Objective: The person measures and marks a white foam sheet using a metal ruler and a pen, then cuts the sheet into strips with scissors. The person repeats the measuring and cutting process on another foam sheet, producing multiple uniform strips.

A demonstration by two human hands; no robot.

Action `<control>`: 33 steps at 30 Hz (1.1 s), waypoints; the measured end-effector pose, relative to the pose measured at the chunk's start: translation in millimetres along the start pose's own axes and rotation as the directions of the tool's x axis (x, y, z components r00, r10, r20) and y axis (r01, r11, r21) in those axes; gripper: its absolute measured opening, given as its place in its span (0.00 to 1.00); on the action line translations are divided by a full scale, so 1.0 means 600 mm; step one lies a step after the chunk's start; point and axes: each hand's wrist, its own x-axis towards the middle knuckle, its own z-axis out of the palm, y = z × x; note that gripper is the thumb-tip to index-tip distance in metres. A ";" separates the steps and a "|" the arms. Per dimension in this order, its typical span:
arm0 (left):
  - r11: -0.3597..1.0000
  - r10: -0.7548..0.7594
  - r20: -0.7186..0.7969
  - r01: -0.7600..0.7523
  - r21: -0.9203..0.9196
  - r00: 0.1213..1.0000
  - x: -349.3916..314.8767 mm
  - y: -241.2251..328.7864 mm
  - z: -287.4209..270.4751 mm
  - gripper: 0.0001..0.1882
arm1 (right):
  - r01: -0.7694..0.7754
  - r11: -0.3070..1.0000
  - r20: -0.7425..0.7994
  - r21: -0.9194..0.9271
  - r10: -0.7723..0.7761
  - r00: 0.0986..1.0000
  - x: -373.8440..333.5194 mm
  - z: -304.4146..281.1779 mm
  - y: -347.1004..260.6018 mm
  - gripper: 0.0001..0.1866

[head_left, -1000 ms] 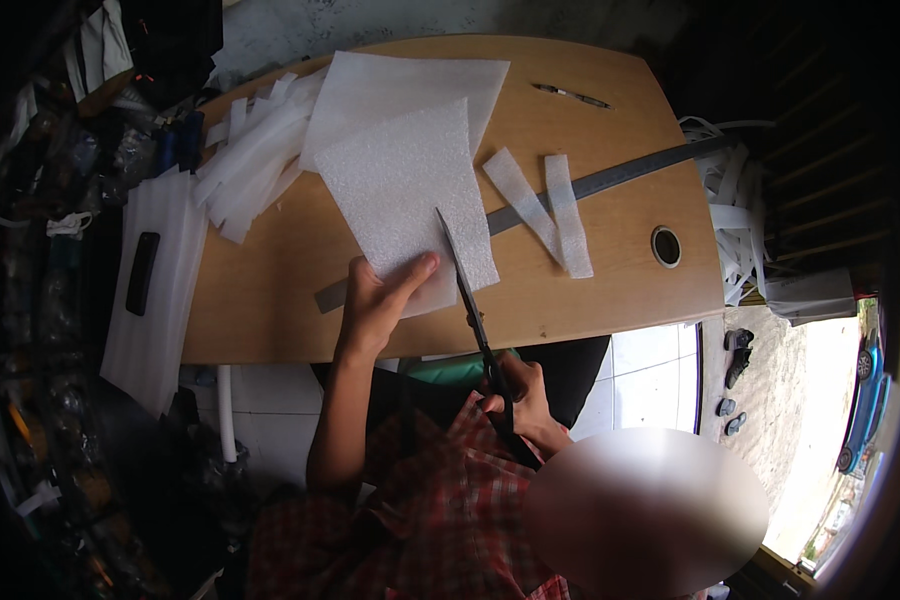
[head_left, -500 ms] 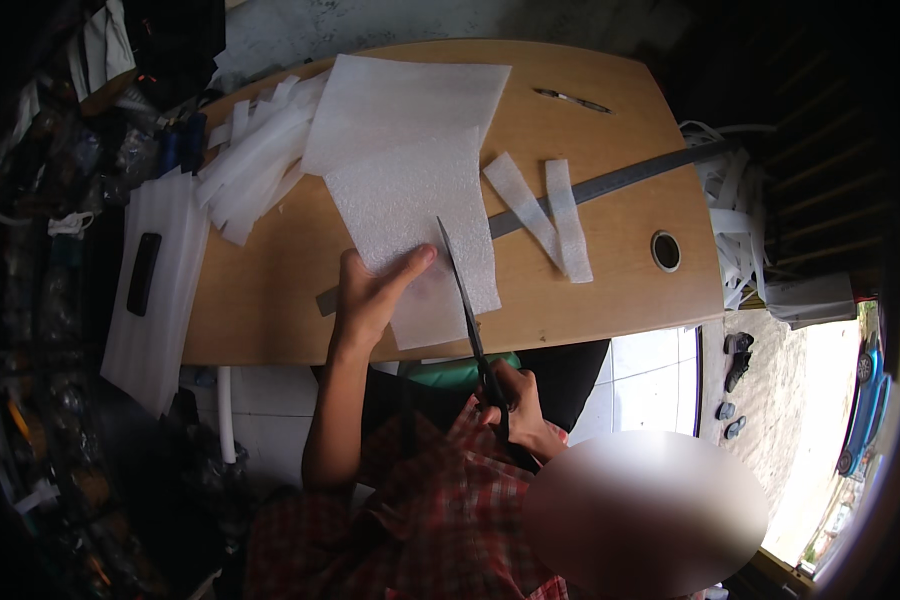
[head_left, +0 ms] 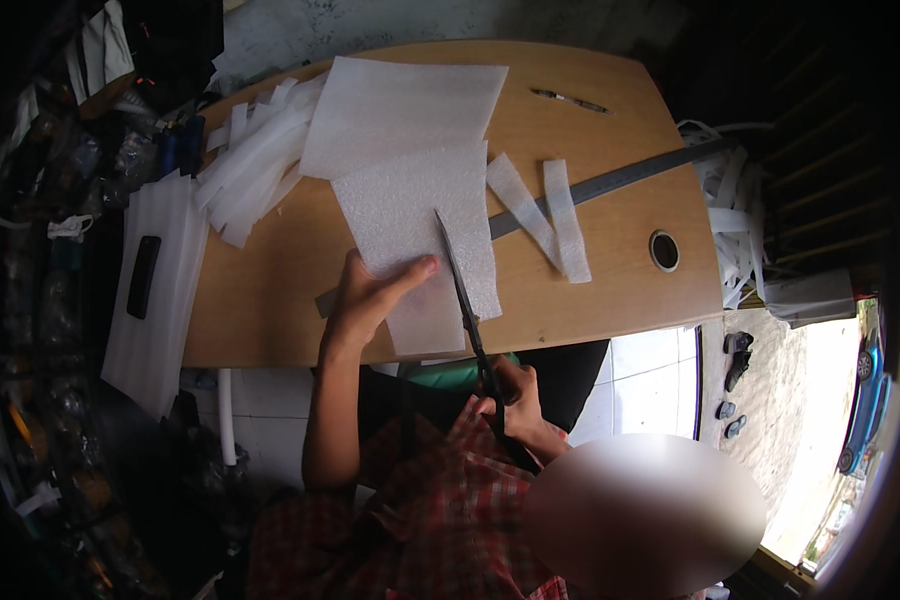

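A white foam sheet [head_left: 395, 215] lies near the middle of the wooden table, its near part hanging past the front edge. My left hand [head_left: 370, 298] grips it from the left, thumb on top and the other fingers hidden underneath. In my right hand [head_left: 517, 397] are black scissors [head_left: 460, 285], their long blade lying over the foam and pointing away from me. A cut runs along the sheet beside the blade, parting a narrow strip at the right. Beyond it sits another flat white foam sheet [head_left: 410, 105].
Two cut foam strips [head_left: 568, 225] cross a long grey ruler [head_left: 630, 180] on the right. A pen [head_left: 572, 101] lies farther back. Piled foam strips [head_left: 260, 150] fill the far left, near a phone [head_left: 144, 278] on stacked foam. A round hole [head_left: 663, 251] opens near the table's right edge.
The foam sheet has shifted slightly toward me, with my left hand a little lower on it. The scissors' tip has moved slightly farther up the sheet.
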 end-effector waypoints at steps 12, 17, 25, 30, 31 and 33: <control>0.999 0.044 -0.027 -0.043 0.030 0.999 -0.002 0.010 0.001 0.17 | 0.030 0.998 0.000 0.053 -0.030 1.000 -0.005 0.017 0.003 0.38; 0.994 0.106 -0.022 -0.106 -0.016 0.994 -0.003 0.015 0.004 0.13 | 0.017 0.999 -0.005 0.039 -0.017 1.000 -0.006 0.016 0.004 0.37; 1.000 0.023 0.007 -0.023 -0.012 1.000 -0.006 0.011 0.009 0.12 | 0.004 0.997 -0.042 0.083 0.000 0.999 0.008 0.016 0.000 0.38; 0.999 -0.039 0.027 0.039 -0.011 0.999 -0.010 0.011 0.007 0.12 | 0.007 0.977 -0.015 0.212 -0.004 1.000 0.016 0.009 -0.001 0.35; 0.999 -0.048 0.019 0.048 0.008 0.999 -0.012 0.009 0.009 0.12 | -0.004 0.965 -0.006 0.263 0.005 1.000 0.017 0.008 -0.001 0.33; 0.999 -0.037 0.028 0.037 0.009 0.999 -0.011 0.006 0.011 0.11 | -0.039 0.975 -0.008 0.221 0.042 0.999 0.020 0.007 -0.001 0.35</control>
